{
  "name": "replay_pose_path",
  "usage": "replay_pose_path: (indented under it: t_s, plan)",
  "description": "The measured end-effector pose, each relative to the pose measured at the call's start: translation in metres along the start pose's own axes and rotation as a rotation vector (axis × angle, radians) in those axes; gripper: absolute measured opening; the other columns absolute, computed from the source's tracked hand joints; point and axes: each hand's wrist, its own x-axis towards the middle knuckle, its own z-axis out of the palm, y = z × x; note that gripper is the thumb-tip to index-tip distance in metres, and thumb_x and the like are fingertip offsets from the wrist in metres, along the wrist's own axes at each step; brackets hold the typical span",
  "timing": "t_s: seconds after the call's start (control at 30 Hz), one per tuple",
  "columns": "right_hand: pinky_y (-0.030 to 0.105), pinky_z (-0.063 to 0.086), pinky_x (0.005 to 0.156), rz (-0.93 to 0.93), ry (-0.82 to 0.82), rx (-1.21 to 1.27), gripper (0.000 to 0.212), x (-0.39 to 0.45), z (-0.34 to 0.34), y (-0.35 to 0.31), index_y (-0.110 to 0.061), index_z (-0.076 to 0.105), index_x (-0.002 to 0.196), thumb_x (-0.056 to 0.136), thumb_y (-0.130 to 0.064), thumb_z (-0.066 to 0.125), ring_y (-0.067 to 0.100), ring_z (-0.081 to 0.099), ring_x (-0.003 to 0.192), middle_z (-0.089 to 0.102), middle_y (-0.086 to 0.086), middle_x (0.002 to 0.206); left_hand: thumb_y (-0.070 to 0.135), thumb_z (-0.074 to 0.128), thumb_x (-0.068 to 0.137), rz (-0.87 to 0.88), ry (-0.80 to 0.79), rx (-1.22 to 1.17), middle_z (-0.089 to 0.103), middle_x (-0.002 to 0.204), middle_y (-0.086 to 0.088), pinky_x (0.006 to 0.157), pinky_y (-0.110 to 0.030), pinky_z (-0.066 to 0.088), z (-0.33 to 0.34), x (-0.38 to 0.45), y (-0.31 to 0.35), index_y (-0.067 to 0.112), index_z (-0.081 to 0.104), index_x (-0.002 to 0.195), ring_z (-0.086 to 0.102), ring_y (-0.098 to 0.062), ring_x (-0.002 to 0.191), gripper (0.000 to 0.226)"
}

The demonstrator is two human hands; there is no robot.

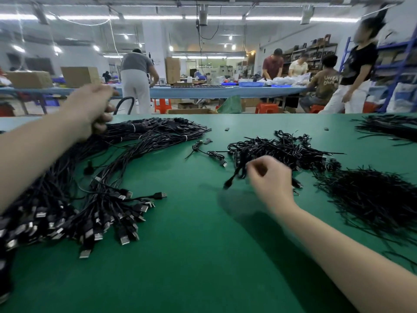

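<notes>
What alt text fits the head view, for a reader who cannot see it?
A person's left hand grips a big bundle of black USB cables on a green table, while the right hand pinches one cable at the edge of a pile of coiled cables. Black ties lie heaped to the right; workers stand at a bench behind.

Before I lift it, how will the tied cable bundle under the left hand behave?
Probably floppy: the cable bundle curves limply across the mat, and the loose cable the right hand pinches droops. Likely heavy at the plug end. Its white ties should hold it together.
</notes>
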Motion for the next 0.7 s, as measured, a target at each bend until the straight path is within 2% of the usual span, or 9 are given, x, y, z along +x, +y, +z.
replay_pose_path:
  t_s: [0.1,0.17,0.2,0.27,0.33,0.43,0.5,0.6,0.7]
  plan:
    - [0.017,0.044,0.06,0.183,0.109,-0.126,0.02,0.052,-0.025,-0.003,-0.005,0.071,0.1,0.093,-0.015,0.055,0.01,0.058,0.067,0.071,0.005,0.089,0.019,0.045,0.096,0.038,-0.105,-0.025,0.043,0.074,0.003,0.032,-0.016,0.024,0.033,-0.031,0.002,0.017,0.059,0.108,0.032,-0.006,0.048,0.019]
    - [0.031,0.047,0.08,0.348,0.083,-0.329,0.034,0.08,-0.04,-0.009,0.004,0.056,0.121,0.092,-0.013,0.052,0.029,0.059,0.098,0.061,0.019,0.119,0.004,0.043,0.093,0.073,-0.25,0.031,0.048,0.084,0.0,0.039,-0.015,0.028,0.056,-0.055,0.007,0.014,0.059,0.112,0.037,-0.006,0.055,0.027]
    - [0.039,0.045,0.094,0.377,0.05,-0.406,0.049,0.084,-0.042,-0.016,0.003,0.043,0.134,0.09,-0.016,0.055,0.035,0.051,0.115,0.05,0.02,0.133,-0.003,0.043,0.091,0.08,-0.329,0.069,0.051,0.089,-0.001,0.043,-0.016,0.031,0.064,-0.064,0.01,0.013,0.059,0.117,0.04,-0.006,0.058,0.035]
    - [0.042,0.03,0.111,0.132,-0.084,-0.353,0.074,0.077,-0.037,-0.04,-0.008,0.021,0.149,0.09,-0.028,0.06,0.03,0.033,0.136,0.03,0.012,0.152,-0.01,0.043,0.089,0.138,-0.509,0.188,0.055,0.093,0.002,0.051,-0.019,0.035,0.078,-0.082,0.011,0.013,0.057,0.126,0.044,-0.006,0.065,0.045]
    - [0.035,0.021,0.114,-0.199,-0.288,-0.153,0.075,0.055,-0.024,-0.071,-0.02,0.019,0.151,0.091,-0.041,0.058,0.017,0.025,0.141,0.026,-0.001,0.156,-0.005,0.049,0.091,0.262,-0.667,0.367,0.058,0.086,0.007,0.056,-0.02,0.036,0.09,-0.099,0.004,0.015,0.062,0.119,0.045,-0.007,0.066,0.036]
    - [0.037,0.031,0.111,-0.466,-0.486,-0.131,0.048,0.026,-0.009,-0.091,-0.026,0.043,0.141,0.095,-0.039,0.052,0.015,0.042,0.13,0.05,-0.005,0.141,-0.005,0.05,0.088,0.375,-0.741,0.443,0.05,0.07,-0.001,0.058,-0.027,0.031,0.099,-0.112,-0.009,0.005,0.067,0.092,0.039,-0.013,0.062,0.02]
    - [0.033,0.04,0.095,-0.531,-0.496,-0.183,0.028,0.017,-0.005,-0.086,-0.02,0.058,0.121,0.098,-0.032,0.05,0.015,0.054,0.107,0.064,-0.005,0.114,-0.005,0.049,0.084,0.373,-0.748,0.447,0.047,0.068,-0.006,0.059,-0.028,0.031,0.099,-0.113,-0.015,0.002,0.06,0.079,0.04,-0.016,0.062,0.014]
    - [0.017,0.037,0.06,-0.479,-0.539,-0.138,0.023,0.014,-0.008,-0.078,-0.016,0.064,0.1,0.096,-0.035,0.053,-0.001,0.049,0.066,0.058,-0.013,0.075,0.0,0.051,0.086,0.33,-0.881,0.496,0.065,0.072,0.007,0.054,-0.022,0.042,0.094,-0.111,-0.019,0.014,0.064,0.08,0.055,-0.006,0.06,0.02]
    - [0.016,0.034,0.054,-0.528,-0.529,-0.161,0.023,0.022,-0.015,-0.077,-0.018,0.062,0.087,0.092,-0.039,0.057,-0.004,0.046,0.06,0.05,-0.013,0.065,0.009,0.054,0.09,0.311,-0.951,0.48,0.071,0.082,0.005,0.052,-0.022,0.043,0.092,-0.109,-0.018,0.021,0.064,0.088,0.059,-0.008,0.059,0.016]
